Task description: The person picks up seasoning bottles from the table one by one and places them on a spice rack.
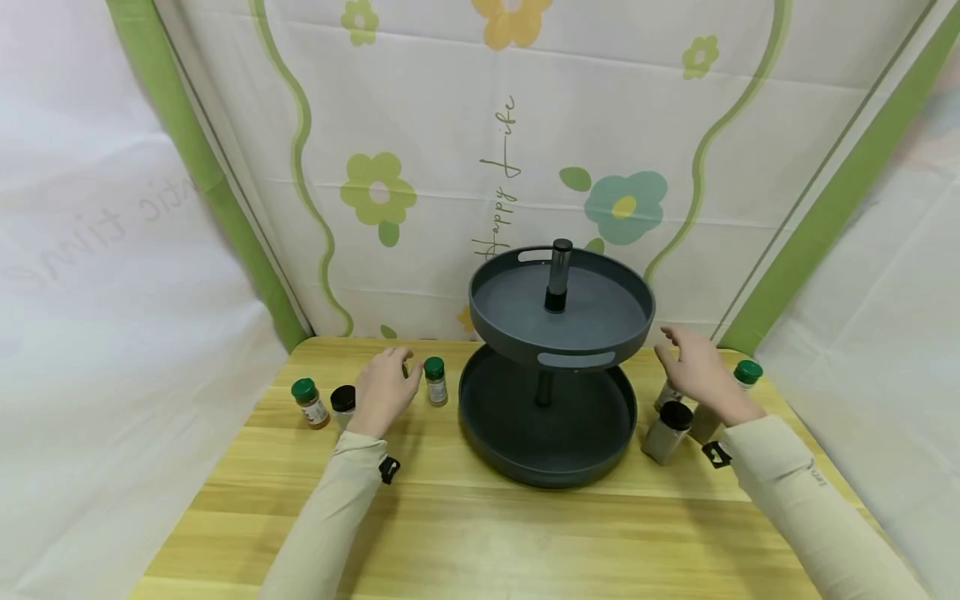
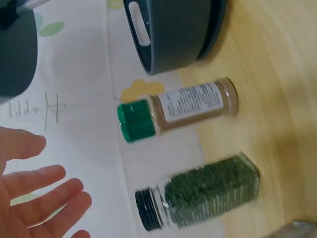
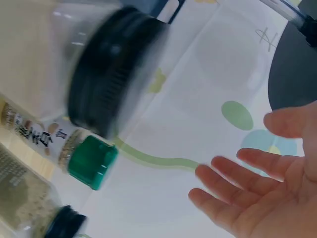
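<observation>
Fingers (image 2: 42, 179) of the left hand (image 1: 384, 387) are parted and gently bent, with thumb held away from them; they hold nothing, and in the left wrist view they touch no jar. This hand hovers left of the two-tier stand (image 1: 543, 479). Right of the stand, the right hand (image 1: 697, 371) is likewise unclosed, its fingertips (image 3: 242, 176) spaced apart and its grasp holding nothing.

Nearest the stand's left side stands a green-capped shaker (image 1: 436, 383) with a pale label. Next outward from the stand comes a black-capped herb jar (image 2: 213, 191) filled with green flakes, mostly hidden behind the left hand in the head view. Farther left of the stand are a black-lidded jar (image 1: 343, 400), partly covered by that hand, and a green-topped bottle (image 1: 312, 407).

Just right of the stand is a clear jar (image 1: 663, 437) with a black lid; farther right of it, partly behind the right hand, stands a green-lidded container (image 1: 748, 372). Everything stands on a wooden table (image 1: 465, 542).
</observation>
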### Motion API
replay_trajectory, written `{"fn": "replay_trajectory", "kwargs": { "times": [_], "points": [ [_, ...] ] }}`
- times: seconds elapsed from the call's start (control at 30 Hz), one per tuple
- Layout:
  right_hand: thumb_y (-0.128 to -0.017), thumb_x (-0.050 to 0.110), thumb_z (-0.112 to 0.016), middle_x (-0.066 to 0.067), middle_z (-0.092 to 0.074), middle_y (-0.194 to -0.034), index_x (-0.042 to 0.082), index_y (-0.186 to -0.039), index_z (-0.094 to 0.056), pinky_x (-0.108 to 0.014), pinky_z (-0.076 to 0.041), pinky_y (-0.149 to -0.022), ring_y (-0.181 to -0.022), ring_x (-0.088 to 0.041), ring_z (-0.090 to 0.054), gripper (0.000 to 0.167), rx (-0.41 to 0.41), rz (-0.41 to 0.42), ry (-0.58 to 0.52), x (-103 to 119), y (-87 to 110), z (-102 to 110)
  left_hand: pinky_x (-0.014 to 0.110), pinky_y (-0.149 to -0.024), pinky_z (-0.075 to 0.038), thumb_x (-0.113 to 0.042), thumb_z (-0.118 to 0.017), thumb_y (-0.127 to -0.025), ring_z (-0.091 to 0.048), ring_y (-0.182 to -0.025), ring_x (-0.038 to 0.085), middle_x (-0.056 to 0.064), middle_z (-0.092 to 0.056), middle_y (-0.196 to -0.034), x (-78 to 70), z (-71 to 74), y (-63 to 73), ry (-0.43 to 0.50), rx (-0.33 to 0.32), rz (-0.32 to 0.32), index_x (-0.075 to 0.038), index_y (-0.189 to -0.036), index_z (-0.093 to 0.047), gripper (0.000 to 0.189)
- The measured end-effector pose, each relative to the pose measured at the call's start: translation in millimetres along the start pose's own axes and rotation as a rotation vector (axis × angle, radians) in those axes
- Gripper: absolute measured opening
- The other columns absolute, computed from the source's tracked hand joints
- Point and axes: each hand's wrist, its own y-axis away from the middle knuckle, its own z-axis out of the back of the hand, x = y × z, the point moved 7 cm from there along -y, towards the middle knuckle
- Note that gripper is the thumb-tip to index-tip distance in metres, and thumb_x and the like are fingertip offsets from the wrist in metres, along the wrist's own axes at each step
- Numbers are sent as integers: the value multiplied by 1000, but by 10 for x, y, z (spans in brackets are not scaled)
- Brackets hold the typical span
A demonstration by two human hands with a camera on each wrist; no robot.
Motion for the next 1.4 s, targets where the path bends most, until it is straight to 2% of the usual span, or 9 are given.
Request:
{"fn": "replay_trajectory", "kwargs": {
  "times": [0.07,0.13,0.3,0.53,0.7,0.9,1.03,1.23,1.4],
  "points": [
    [-104,33,-29,-38,-39,-132,-11,-141,-31,-63,-36,-90,-117,-52,-41,57,-3,-7,-9,22,-6,42,38,-62,-50,-29,-60,-92,-62,-80,26,10,-66,-98,59,28,28,8,-13,9,-7,-108,-68,28],
    [-104,34,-26,-37,-40,-132,-10,-141,-32,-62,-38,-89,-116,-51,-42,58,-5,-13,-12,48,-15,83,39,-62,-51,-28,-60,-92,-62,-80,27,11,-66,-98,119,59,52,13,-26,14,-7,-106,-69,27],
    [-104,30,-24,-36,-41,-132,-10,-140,-33,-61,-40,-87,-114,-49,-45,55,-31,-17,-32,109,-44,170,46,-74,-50,-28,-60,-93,-60,-93,33,16,-63,-108,281,137,114,8,-43,44,-4,-108,-67,30],
    [-104,22,-24,-35,-43,-130,-13,-137,-36,-61,-39,-87,-113,-49,-45,50,-151,5,-79,189,-50,311,52,-90,-40,-23,-61,-91,-49,-109,41,23,-54,-120,535,185,230,59,-90,76,0,-119,-60,36],
    [-104,21,-22,-34,-43,-131,-13,-138,-35,-61,-36,-90,-116,-49,-43,49,-225,27,-118,246,-64,433,56,-94,-36,-22,-61,-91,-42,-115,45,27,-47,-127,700,191,310,101,-106,108,2,-125,-54,42],
    [-104,29,-19,-30,-43,-134,-10,-140,-33,-59,-34,-95,-119,-45,-43,55,-243,24,-129,318,-100,499,59,-89,-39,-23,-57,-94,-38,-118,48,30,-38,-135,876,132,391,155,-47,192,2,-139,-39,54],
    [-104,33,-19,-30,-44,-134,-8,-142,-32,-58,-35,-93,-116,-44,-46,57,-230,34,-151,369,-116,482,61,-89,-38,-24,-57,-93,-38,-118,50,32,-34,-137,972,74,438,181,-12,235,2,-143,-31,61],
    [-104,38,-22,-28,-44,-135,-6,-143,-33,-58,-37,-92,-110,-43,-51,60,-248,69,-180,452,-135,475,62,-92,-36,-26,-58,-93,-38,-119,53,34,-30,-141,1079,-21,503,219,31,275,4,-146,-23,71],
    [-104,39,-23,-26,-42,-139,-4,-144,-33,-59,-32,-97,-117,-44,-46,59,-250,83,-189,520,-137,477,61,-97,-33,-26,-59,-92,-37,-121,52,33,-31,-141,1148,-90,527,267,47,293,6,-145,-22,72]
  ]
}}
